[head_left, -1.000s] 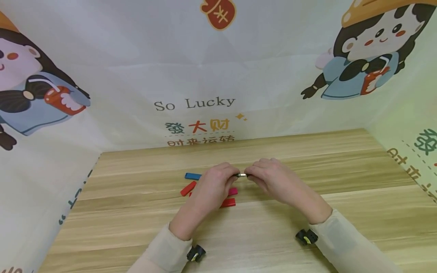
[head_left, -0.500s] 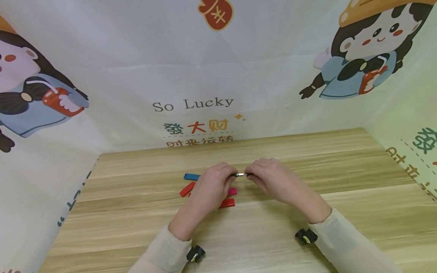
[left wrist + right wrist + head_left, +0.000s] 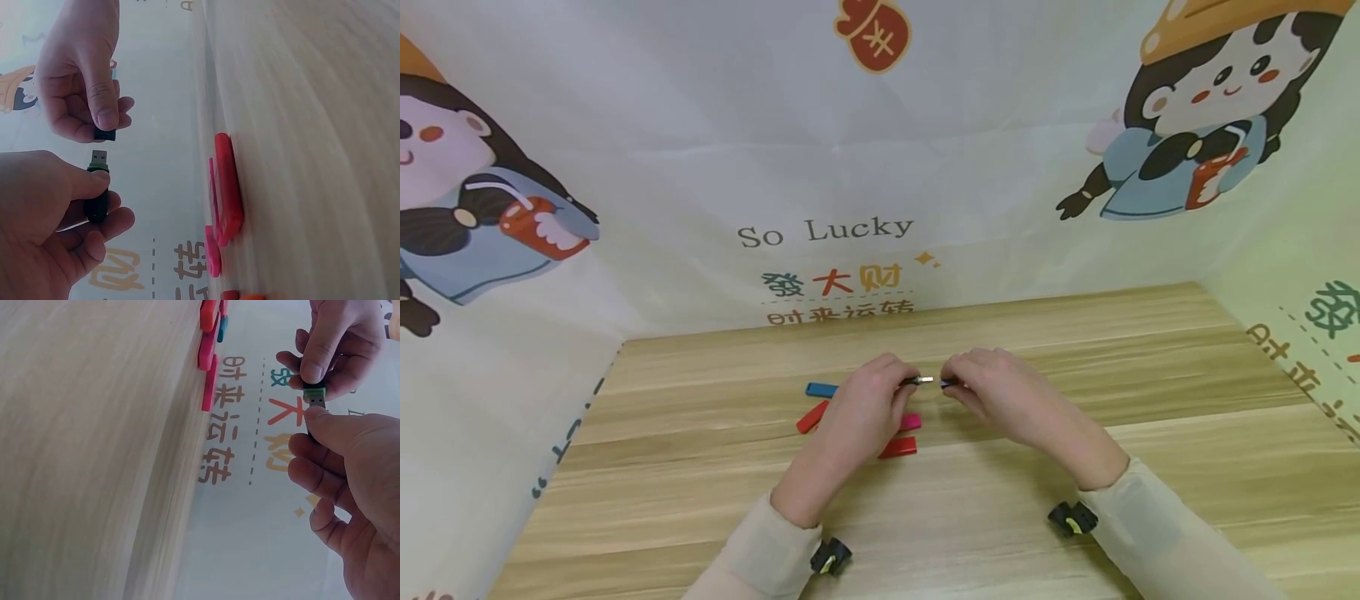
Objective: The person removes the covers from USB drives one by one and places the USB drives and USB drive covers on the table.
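Between thumb and fingers, my left hand pinches a black USB flash drive with a green band. Its metal plug is bare and points toward the right hand. My right hand pinches a small black cap, mostly covered by its fingers. A narrow gap separates plug and cap in the head and left wrist views. Both hands are raised above the table. Under and beside the left hand lie a red stick, a pink stick, an orange-red stick and a blue stick, partly hidden.
The wood-grain table is bounded by a printed white backdrop behind and at both sides. Black wrist cameras sit at both cuffs. In the left wrist view, a red stick lies close to pink ones.
The gap between the plug and the right hand's cap has widened slightly. The left hand's drive tilts up a little, and more of the cap shows. The loose sticks stay put.
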Motion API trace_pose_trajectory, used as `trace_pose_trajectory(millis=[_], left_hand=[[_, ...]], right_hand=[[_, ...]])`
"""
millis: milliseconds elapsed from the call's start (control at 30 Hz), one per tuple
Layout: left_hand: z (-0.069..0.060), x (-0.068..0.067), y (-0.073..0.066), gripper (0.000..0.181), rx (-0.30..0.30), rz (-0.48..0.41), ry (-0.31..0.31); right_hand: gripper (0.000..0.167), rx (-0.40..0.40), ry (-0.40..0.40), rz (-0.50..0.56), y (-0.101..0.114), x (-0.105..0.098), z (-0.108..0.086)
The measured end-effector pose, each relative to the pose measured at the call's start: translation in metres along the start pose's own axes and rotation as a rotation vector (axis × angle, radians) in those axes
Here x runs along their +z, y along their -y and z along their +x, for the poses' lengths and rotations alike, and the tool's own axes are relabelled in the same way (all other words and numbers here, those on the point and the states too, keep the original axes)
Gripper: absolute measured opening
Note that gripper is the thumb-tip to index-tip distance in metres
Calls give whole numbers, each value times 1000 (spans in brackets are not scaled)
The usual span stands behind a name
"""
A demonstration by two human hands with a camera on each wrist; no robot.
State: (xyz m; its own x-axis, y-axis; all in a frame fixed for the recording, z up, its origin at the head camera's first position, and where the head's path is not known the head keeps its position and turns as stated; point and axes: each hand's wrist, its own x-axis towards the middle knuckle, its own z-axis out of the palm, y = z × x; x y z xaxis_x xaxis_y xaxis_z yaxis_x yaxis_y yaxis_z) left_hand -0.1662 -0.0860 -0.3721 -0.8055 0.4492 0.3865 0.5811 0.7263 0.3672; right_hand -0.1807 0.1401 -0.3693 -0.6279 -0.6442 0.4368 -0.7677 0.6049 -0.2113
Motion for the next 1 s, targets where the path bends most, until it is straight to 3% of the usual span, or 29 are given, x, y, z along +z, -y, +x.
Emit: trace_pose_trajectory(millis=[267, 467, 700, 1000], left_hand=[[1, 0, 0, 13, -36, -8, 17], [4, 3, 2, 12, -21, -6, -1], [15, 4, 1, 13, -24, 33, 11], [28, 5, 3, 16, -78, 28, 37]], right_hand=[[9, 14, 18, 1, -4, -2, -3], [9, 1, 23, -12, -8, -5, -8], [11, -31, -7, -31, -12, -7, -12], [10, -31, -9, -39, -13, -9, -16]])
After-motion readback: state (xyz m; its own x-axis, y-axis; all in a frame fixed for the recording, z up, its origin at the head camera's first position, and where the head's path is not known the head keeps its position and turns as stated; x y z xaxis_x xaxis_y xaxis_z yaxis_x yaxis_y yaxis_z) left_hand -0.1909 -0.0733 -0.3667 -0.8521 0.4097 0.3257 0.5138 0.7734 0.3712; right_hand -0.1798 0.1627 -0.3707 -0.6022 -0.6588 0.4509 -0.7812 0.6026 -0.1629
